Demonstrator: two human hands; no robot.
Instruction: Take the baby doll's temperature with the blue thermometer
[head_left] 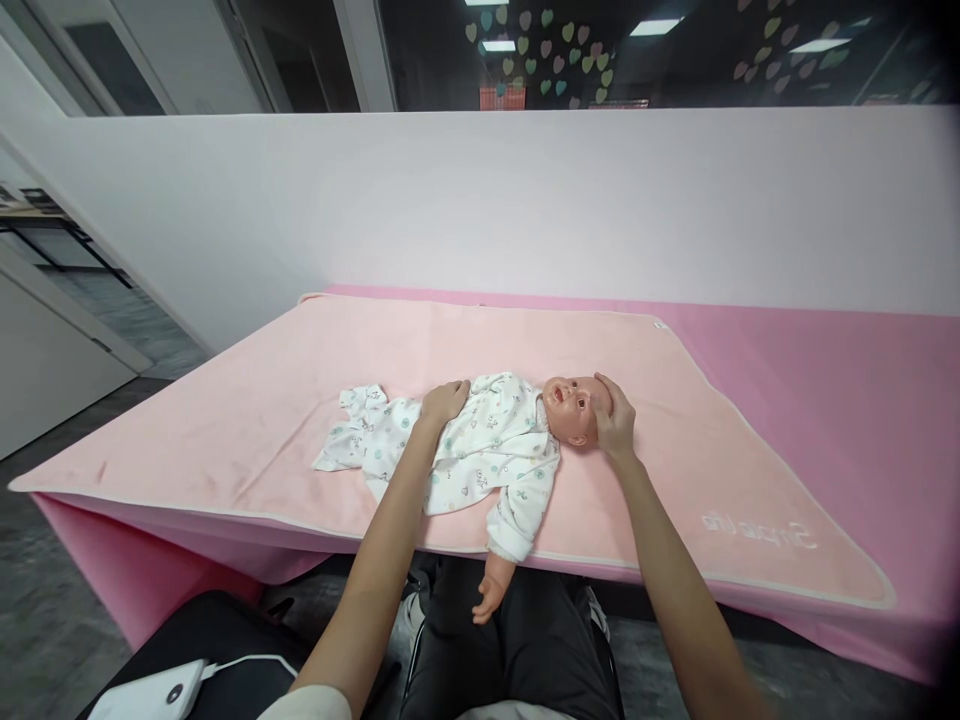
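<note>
Doll [495,430]: lying face up on a peach mat [247,420], showing a smooth, rounded, glossy head [564,408] and wearing a soft white garment [480,465] dotted with small prints. Below the doll's bunching cuff [511,545], dangling past the edge: a moulded arm [495,583]. Around the doll, spreading flat: the mat's matte cloth, covering part of a pink-draped tabletop [840,420]. Over the doll's crown, curving half open and cupping the head: right hand [616,418]. On the doll's middle, resting with fingers together: left hand [446,401]; pinching cloth or just touching, impossible to tell.
</note>
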